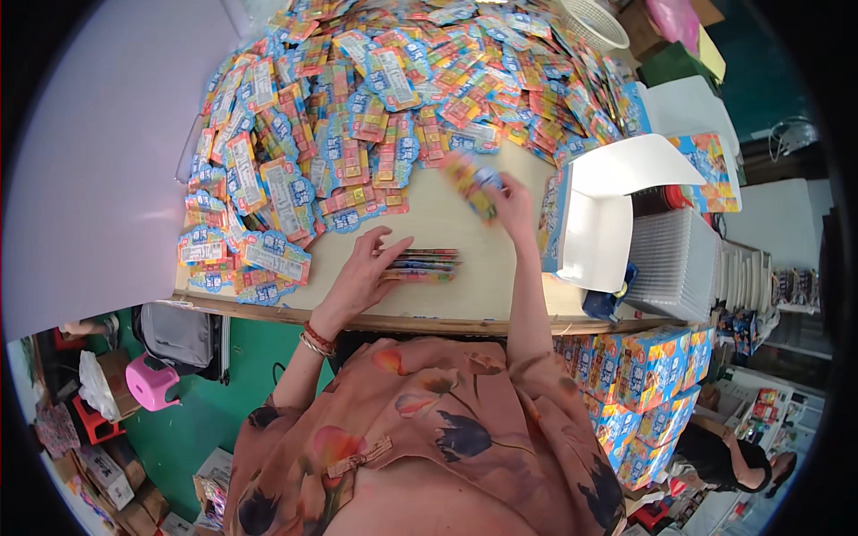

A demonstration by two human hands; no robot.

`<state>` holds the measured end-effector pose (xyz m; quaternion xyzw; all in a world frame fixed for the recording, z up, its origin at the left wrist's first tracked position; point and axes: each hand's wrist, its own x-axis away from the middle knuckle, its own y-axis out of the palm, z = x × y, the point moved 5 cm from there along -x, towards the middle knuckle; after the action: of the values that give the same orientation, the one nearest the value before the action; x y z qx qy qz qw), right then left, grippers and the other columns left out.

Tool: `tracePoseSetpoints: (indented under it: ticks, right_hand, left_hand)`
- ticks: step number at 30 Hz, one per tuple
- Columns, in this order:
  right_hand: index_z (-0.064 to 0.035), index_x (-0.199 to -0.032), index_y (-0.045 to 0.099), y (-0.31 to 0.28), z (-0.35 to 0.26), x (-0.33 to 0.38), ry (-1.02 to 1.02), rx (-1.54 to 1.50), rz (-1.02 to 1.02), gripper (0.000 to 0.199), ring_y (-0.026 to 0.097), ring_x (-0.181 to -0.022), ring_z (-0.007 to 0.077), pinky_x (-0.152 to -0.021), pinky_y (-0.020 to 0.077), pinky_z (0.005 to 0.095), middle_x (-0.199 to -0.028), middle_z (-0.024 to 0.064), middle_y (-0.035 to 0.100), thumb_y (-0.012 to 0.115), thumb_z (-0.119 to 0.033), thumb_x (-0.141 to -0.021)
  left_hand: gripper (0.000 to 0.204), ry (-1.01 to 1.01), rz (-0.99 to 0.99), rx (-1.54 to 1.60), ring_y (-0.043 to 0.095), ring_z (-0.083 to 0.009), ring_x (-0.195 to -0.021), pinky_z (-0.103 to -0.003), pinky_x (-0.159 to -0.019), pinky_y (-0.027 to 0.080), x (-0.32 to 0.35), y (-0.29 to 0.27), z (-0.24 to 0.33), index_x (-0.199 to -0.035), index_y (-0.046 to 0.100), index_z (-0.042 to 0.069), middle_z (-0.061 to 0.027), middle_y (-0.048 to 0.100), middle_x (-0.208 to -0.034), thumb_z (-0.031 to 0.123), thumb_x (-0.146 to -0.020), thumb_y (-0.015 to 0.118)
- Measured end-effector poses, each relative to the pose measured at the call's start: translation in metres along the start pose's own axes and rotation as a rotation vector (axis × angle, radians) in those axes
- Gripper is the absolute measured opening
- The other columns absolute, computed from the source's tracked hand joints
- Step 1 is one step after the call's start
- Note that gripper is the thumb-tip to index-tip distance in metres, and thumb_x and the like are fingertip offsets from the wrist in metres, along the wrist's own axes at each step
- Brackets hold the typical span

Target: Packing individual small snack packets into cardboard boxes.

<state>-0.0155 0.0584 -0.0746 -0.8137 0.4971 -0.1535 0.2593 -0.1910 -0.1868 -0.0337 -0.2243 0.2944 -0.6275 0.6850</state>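
Observation:
My left hand (pixel 359 270) is at the left end of a small stack of blister packs (pixel 429 265), whose thin edges face up. Its thumb and a finger straddle that end, while the other fingers are raised and bent. My right hand (pixel 513 207) is lifted off the table to the right and pinches a colourful blister pack (pixel 472 186), which is tilted and smeared by motion. Ahead of both hands, a large heap of similar blister packs (pixel 344 147) in blue, pink and yellow covers the far and left parts of the table (pixel 487 290).
An open white-lined display box (pixel 601 228) stands at the table's right, with stacked clear plastic trays (pixel 672 259) beside it. Printed cartons (pixel 639 384) are piled below on the right. A white basket (pixel 594 22) sits far right. A pink stool (pixel 152 382) is on the green floor.

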Motion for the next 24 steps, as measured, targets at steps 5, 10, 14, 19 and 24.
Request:
tracePoseSetpoints:
  ticks: [5, 10, 14, 19, 24]
  right_hand:
    - [-0.0017, -0.095, 0.068, 0.038, -0.066, 0.051, -0.170, -0.094, -0.351, 0.015, 0.059, -0.068, 0.0160, -0.067, 0.0471, 0.0298, -0.073, 0.0107, 0.064, 0.062, -0.013, -0.087]
    - [-0.0005, -0.100, 0.069, 0.076, -0.073, 0.026, 0.093, -0.251, -0.883, 0.021, 0.062, -0.073, 0.0152, -0.071, 0.0487, 0.0294, -0.083, 0.0070, 0.069, 0.059, -0.017, -0.092]
    - [0.0000, -0.104, 0.064, 0.024, -0.043, -0.098, 0.001, -0.082, 0.305, 0.030, 0.067, -0.084, 0.0256, -0.076, 0.0505, 0.0373, -0.086, 0.0147, 0.068, 0.066, -0.022, -0.084]
    - [0.0087, -0.116, 0.040, 0.020, -0.009, -0.183, 0.176, -0.100, 0.463, 0.079, 0.055, -0.109, 0.0399, -0.091, 0.0454, 0.0424, -0.115, 0.0272, 0.054, 0.082, -0.033, -0.064]
    - [0.0084, -0.131, 0.032, 0.033, -0.045, -0.185, 0.376, 0.148, 0.491, 0.100, 0.049, -0.120, 0.0397, -0.102, 0.0386, 0.0455, -0.127, 0.0306, 0.048, 0.082, -0.044, -0.062]
  left_hand:
    - [0.099, 0.010, 0.249, 0.154, 0.047, -0.0328, -0.114, -0.042, -0.095, 0.046, -0.001, -0.005, -0.004, -0.146, 0.029, 0.009, -0.0170, 0.036, -0.138, 0.014, -0.064, 0.084]
    - [0.098, -0.008, 0.231, 0.028, 0.045, -0.0348, -0.116, -0.045, -0.103, 0.036, 0.006, 0.001, -0.015, -0.143, 0.034, 0.007, -0.0160, 0.046, -0.125, 0.023, -0.061, 0.086]
    - [0.086, -0.026, 0.207, -0.032, 0.046, -0.0329, -0.113, -0.044, -0.102, 0.036, 0.007, 0.004, -0.013, -0.136, 0.043, 0.008, -0.0137, 0.048, -0.117, 0.025, -0.063, 0.085]
    - [0.073, -0.004, 0.189, 0.037, 0.047, -0.0328, -0.108, -0.039, -0.093, 0.045, 0.003, 0.002, -0.012, -0.125, 0.050, 0.006, -0.0139, 0.048, -0.117, 0.019, -0.062, 0.084]
    - [0.075, -0.014, 0.191, 0.028, 0.047, -0.0327, -0.108, -0.040, -0.093, 0.045, 0.004, 0.003, -0.014, -0.128, 0.050, 0.007, -0.0138, 0.048, -0.117, 0.019, -0.062, 0.084]
